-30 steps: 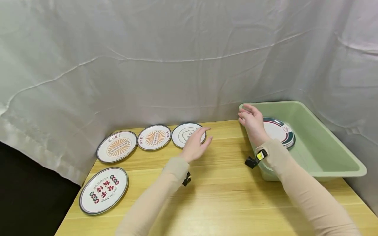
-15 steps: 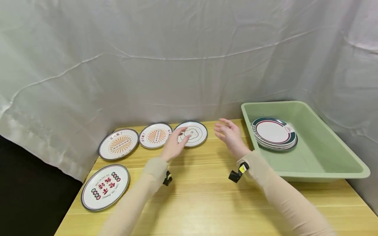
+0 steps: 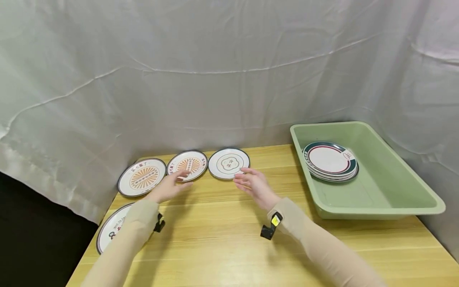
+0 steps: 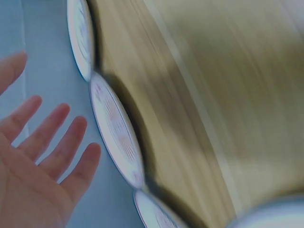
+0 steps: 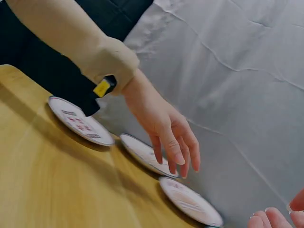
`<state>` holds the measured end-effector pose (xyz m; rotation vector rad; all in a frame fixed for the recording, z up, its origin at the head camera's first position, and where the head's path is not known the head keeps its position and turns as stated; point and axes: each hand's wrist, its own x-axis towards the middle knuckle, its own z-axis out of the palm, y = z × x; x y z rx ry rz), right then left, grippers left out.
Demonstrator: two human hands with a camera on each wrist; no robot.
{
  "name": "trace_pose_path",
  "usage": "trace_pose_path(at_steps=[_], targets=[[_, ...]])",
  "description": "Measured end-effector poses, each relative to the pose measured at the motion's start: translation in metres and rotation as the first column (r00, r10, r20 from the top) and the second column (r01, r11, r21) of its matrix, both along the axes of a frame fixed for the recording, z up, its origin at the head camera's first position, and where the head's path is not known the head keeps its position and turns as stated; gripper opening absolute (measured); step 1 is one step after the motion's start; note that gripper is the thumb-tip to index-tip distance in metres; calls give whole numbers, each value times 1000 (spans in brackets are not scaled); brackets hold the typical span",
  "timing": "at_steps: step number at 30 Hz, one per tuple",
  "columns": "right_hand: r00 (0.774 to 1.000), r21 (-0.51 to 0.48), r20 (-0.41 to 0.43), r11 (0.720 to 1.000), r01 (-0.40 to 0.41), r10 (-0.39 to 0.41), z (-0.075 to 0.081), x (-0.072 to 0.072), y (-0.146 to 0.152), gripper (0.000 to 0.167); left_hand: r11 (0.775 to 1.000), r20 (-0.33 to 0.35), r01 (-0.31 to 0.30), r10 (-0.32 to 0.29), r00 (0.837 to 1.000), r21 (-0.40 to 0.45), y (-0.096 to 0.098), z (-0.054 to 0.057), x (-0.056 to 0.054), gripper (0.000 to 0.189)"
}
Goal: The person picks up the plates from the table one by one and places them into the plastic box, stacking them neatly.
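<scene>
My left hand (image 3: 167, 188) hovers, fingers loosely spread, in front of a small plate with an orange sunburst (image 3: 187, 165); it holds nothing, as the left wrist view confirms. My right hand (image 3: 256, 187) is held in the air with relaxed fingers, just in front of a plate with a flower-shaped outline (image 3: 228, 164). A larger sunburst plate (image 3: 142, 177) lies at the back left. Nearer the front lies a plate with red characters (image 3: 107, 233), partly hidden by my left forearm.
On the right stands a green basin (image 3: 385, 213) with a stack of dark-rimmed plates (image 3: 329, 159) inside. A grey curtain (image 3: 229, 99) hangs behind the wooden table (image 3: 215, 247). Black fabric (image 3: 36, 235) shows past the table's left edge.
Both hands have moved left. The right came away from over the basin; the left passed from the flower-outline plate to the small sunburst plate. The plates stayed where they were.
</scene>
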<state>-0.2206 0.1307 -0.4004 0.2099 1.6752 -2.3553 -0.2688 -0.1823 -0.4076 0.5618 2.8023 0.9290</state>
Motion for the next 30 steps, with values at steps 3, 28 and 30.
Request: trace_pose_path(at_steps=[3, 28, 30], targets=[[999, 12, -14, 999, -34, 34, -6, 5, -14, 43, 998, 24, 5, -4, 1000, -59, -28, 1, 4, 63], [952, 182, -129, 951, -251, 276, -28, 31, -66, 47, 930, 151, -182, 240, 959, -318, -165, -9, 35, 93], [952, 182, -124, 950, -255, 279, -28, 32, -67, 47, 925, 169, -212, 274, 947, -315, -169, -12, 36, 97]])
